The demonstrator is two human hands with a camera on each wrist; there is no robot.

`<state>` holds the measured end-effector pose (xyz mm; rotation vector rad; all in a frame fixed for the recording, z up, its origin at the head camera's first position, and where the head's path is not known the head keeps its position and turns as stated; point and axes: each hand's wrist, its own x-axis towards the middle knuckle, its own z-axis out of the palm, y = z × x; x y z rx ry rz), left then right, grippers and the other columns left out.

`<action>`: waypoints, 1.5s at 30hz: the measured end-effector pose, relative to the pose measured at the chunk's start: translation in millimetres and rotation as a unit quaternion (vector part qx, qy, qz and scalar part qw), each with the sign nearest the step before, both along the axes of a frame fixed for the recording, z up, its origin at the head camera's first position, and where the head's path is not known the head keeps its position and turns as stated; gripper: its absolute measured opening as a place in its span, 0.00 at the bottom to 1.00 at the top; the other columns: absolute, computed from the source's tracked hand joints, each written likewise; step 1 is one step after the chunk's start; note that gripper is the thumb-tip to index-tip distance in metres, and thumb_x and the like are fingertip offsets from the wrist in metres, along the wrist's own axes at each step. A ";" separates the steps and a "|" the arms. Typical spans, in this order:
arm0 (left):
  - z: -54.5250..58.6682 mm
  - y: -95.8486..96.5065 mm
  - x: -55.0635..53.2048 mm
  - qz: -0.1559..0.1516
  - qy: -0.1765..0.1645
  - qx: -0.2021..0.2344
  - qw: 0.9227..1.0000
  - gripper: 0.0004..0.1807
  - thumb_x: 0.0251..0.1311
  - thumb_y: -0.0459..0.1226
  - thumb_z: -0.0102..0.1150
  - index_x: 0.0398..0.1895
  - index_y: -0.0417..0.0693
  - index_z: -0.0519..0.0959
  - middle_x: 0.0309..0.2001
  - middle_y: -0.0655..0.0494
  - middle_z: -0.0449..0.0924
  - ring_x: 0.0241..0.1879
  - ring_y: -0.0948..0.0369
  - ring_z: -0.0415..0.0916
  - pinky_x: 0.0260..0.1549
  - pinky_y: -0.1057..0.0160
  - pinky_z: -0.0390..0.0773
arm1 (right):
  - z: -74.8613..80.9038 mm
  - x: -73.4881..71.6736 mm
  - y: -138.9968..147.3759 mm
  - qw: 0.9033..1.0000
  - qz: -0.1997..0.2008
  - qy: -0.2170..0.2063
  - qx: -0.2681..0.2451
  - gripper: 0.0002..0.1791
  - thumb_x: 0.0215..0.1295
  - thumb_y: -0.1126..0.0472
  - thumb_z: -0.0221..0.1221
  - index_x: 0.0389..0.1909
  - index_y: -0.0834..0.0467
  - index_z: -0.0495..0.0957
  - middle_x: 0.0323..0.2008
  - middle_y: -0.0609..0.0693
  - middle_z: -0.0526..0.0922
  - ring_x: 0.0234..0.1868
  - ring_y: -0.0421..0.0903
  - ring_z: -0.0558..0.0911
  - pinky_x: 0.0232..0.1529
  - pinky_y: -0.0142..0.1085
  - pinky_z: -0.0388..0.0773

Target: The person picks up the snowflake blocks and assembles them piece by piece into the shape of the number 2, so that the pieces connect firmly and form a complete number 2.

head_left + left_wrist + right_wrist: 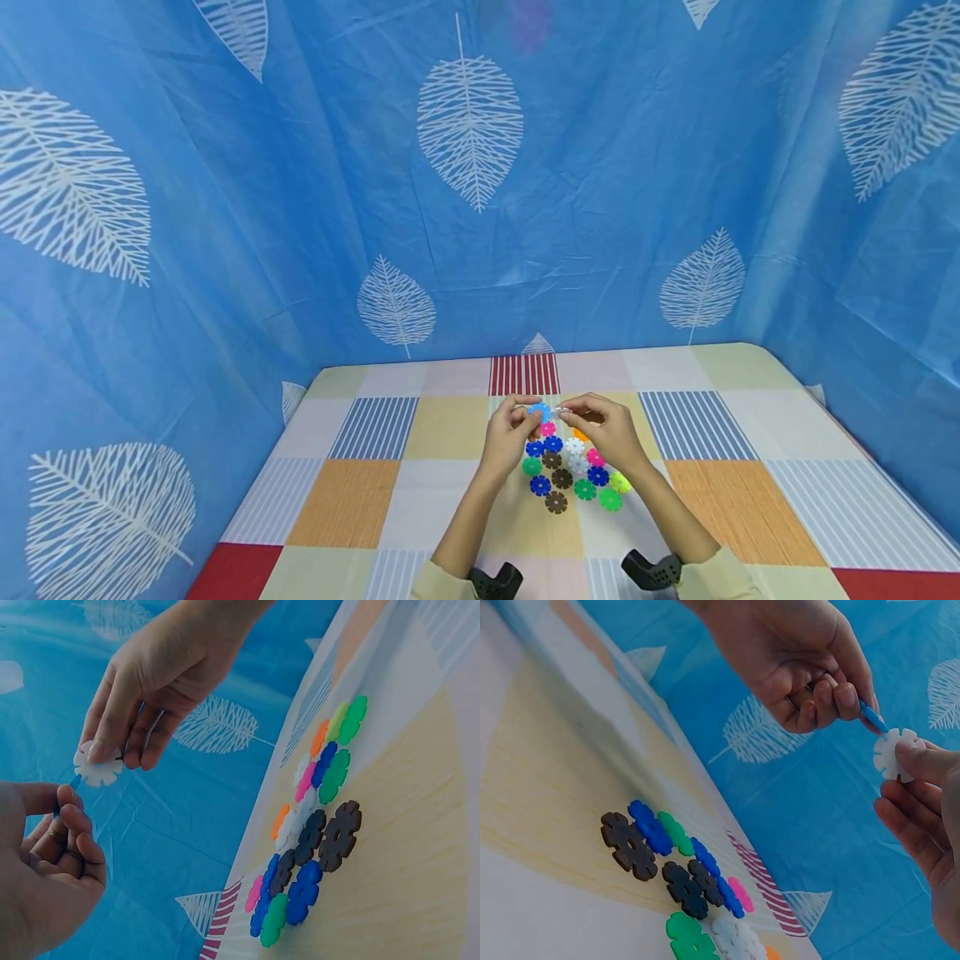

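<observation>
Left hand (512, 430) is pinching blue disc (539, 412), right hand (606, 427) white disc (97, 766), wrist views alone showing its face; table edge (442, 364) is lying beyond.

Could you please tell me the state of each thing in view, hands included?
Left hand: pinching the light blue disc.
Right hand: pinching the white disc.
Light blue disc: raised off the table, its edge at the white disc's rim.
White disc: also raised; whether the two interlock is unclear.
Other discs: lying flat on the tablecloth.
Tablecloth: spread out.
Blue curtain: hanging, creased.
</observation>
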<state>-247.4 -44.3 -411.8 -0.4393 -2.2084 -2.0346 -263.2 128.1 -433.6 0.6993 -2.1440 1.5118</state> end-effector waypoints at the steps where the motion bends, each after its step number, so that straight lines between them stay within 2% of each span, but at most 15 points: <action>1: 0.0 -0.3 -0.2 -0.001 0.001 -0.002 1.000 0.11 0.63 0.28 0.50 0.47 0.33 0.72 0.22 0.39 0.73 0.22 0.59 0.69 0.24 0.69 0.74 | 3.7 2.7 -0.8 1.000 0.000 0.001 0.001 0.05 0.57 0.70 0.60 0.34 0.63 0.81 0.31 0.52 0.82 0.30 0.47 0.81 0.35 0.33 0.79; 2: 0.0 -0.5 -0.3 -0.001 0.002 -0.003 1.000 0.11 0.63 0.28 0.50 0.47 0.33 0.72 0.21 0.39 0.72 0.22 0.57 0.69 0.24 0.69 0.74 | 7.3 5.4 -1.8 1.000 0.000 0.000 0.002 0.05 0.57 0.72 0.60 0.34 0.64 0.81 0.31 0.54 0.82 0.30 0.48 0.81 0.34 0.33 0.80; 6: -1.2 -1.2 -0.4 -0.012 0.005 -0.002 1.000 0.10 0.63 0.28 0.50 0.47 0.31 0.72 0.20 0.43 0.72 0.24 0.47 0.70 0.25 0.64 0.75 | 5.2 4.7 -2.3 1.000 0.008 0.014 0.001 0.05 0.57 0.73 0.60 0.34 0.65 0.80 0.31 0.54 0.82 0.29 0.48 0.82 0.34 0.31 0.79; 8: -2.5 -1.5 -0.5 -0.018 0.005 0.003 1.000 0.11 0.63 0.27 0.50 0.47 0.31 0.71 0.21 0.41 0.72 0.25 0.44 0.70 0.25 0.64 0.75 | 4.9 5.0 -2.9 1.000 0.012 0.020 0.002 0.05 0.56 0.74 0.60 0.34 0.65 0.80 0.31 0.55 0.82 0.29 0.49 0.82 0.33 0.31 0.79; 12: -5.3 -1.1 -1.6 -0.030 -0.007 0.014 0.999 0.11 0.64 0.27 0.49 0.47 0.29 0.70 0.22 0.38 0.71 0.23 0.52 0.69 0.24 0.71 0.72 | 4.3 5.1 -3.3 0.999 0.023 0.035 0.007 0.05 0.55 0.75 0.60 0.32 0.66 0.80 0.29 0.57 0.81 0.29 0.48 0.81 0.33 0.32 0.79; 15: -7.5 -0.7 -2.9 -0.040 -0.022 0.026 0.999 0.12 0.64 0.27 0.48 0.47 0.26 0.69 0.21 0.44 0.70 0.22 0.62 0.67 0.23 0.72 0.70 | 2.0 3.8 -2.8 0.998 0.031 0.048 0.008 0.03 0.54 0.75 0.61 0.30 0.67 0.80 0.27 0.56 0.80 0.28 0.47 0.81 0.34 0.31 0.79; 17: -8.6 -0.4 -3.4 -0.048 -0.031 0.033 0.998 0.12 0.64 0.26 0.47 0.47 0.24 0.69 0.20 0.51 0.69 0.21 0.64 0.67 0.23 0.71 0.70 | -0.3 2.5 -2.7 0.997 0.040 0.060 0.008 0.03 0.53 0.75 0.61 0.29 0.67 0.80 0.27 0.56 0.80 0.28 0.47 0.81 0.34 0.31 0.79; 22: -11.4 0.1 -5.1 -0.056 -0.040 0.036 0.997 0.11 0.64 0.25 0.46 0.46 0.23 0.68 0.20 0.54 0.69 0.21 0.65 0.66 0.24 0.70 0.70 | -5.8 0.0 -3.9 0.994 0.056 0.090 0.002 0.06 0.51 0.78 0.61 0.29 0.67 0.80 0.26 0.58 0.79 0.27 0.49 0.80 0.33 0.31 0.79; 26: -17.1 -2.6 -9.0 -0.057 -0.062 0.042 0.996 0.12 0.64 0.26 0.47 0.47 0.25 0.68 0.20 0.55 0.70 0.21 0.65 0.67 0.25 0.70 0.71 | -14.5 -5.0 -4.6 0.994 0.060 0.086 -0.002 0.07 0.50 0.79 0.61 0.30 0.67 0.80 0.25 0.58 0.79 0.27 0.49 0.80 0.32 0.32 0.79; 30: -25.6 -8.0 -14.9 -0.050 -0.063 0.030 0.996 0.12 0.64 0.27 0.48 0.47 0.26 0.68 0.21 0.54 0.72 0.21 0.64 0.69 0.25 0.70 0.73 | -32.9 -22.6 -1.9 0.997 0.049 0.055 0.024 0.08 0.54 0.73 0.62 0.36 0.63 0.82 0.30 0.53 0.81 0.31 0.46 0.81 0.35 0.31 0.79; 34: -34.4 -13.2 -21.1 -0.039 -0.058 0.027 0.997 0.12 0.64 0.26 0.48 0.47 0.25 0.66 0.20 0.51 0.73 0.21 0.62 0.71 0.25 0.69 0.74 | -50.7 -41.8 9.4 0.998 -0.016 0.013 0.066 0.12 0.59 0.65 0.61 0.44 0.59 0.81 0.36 0.48 0.83 0.35 0.43 0.81 0.37 0.32 0.79; 36: -39.3 -15.1 -24.0 -0.036 -0.065 0.041 0.996 0.12 0.63 0.25 0.47 0.47 0.25 0.65 0.20 0.51 0.73 0.21 0.62 0.71 0.24 0.69 0.74 | -57.7 -47.1 17.6 0.994 -0.061 -0.006 0.092 0.13 0.60 0.64 0.60 0.46 0.59 0.81 0.38 0.50 0.82 0.34 0.44 0.80 0.35 0.35 0.79; 39: -48.9 -17.0 -28.1 -0.041 -0.073 0.057 0.995 0.11 0.63 0.24 0.47 0.46 0.25 0.64 0.20 0.50 0.73 0.20 0.61 0.70 0.23 0.68 0.74 | -69.4 -51.8 29.9 0.985 -0.103 -0.045 0.128 0.14 0.59 0.64 0.61 0.46 0.62 0.80 0.39 0.56 0.80 0.34 0.49 0.78 0.34 0.41 0.78; 42: -60.5 -18.7 -31.0 -0.052 -0.082 0.059 0.994 0.11 0.63 0.24 0.46 0.46 0.25 0.63 0.20 0.50 0.73 0.19 0.62 0.70 0.23 0.68 0.74 | -80.6 -53.7 39.2 0.975 -0.103 -0.080 0.179 0.16 0.58 0.64 0.62 0.47 0.65 0.79 0.41 0.61 0.77 0.39 0.55 0.75 0.37 0.46 0.76; 45: -70.4 -20.6 -32.2 -0.063 -0.090 0.058 0.992 0.11 0.63 0.24 0.46 0.47 0.25 0.62 0.20 0.50 0.73 0.19 0.63 0.70 0.23 0.69 0.73 | -87.5 -55.4 43.2 0.968 -0.093 -0.092 0.215 0.15 0.57 0.63 0.63 0.45 0.65 0.80 0.42 0.63 0.75 0.43 0.59 0.71 0.41 0.50 0.72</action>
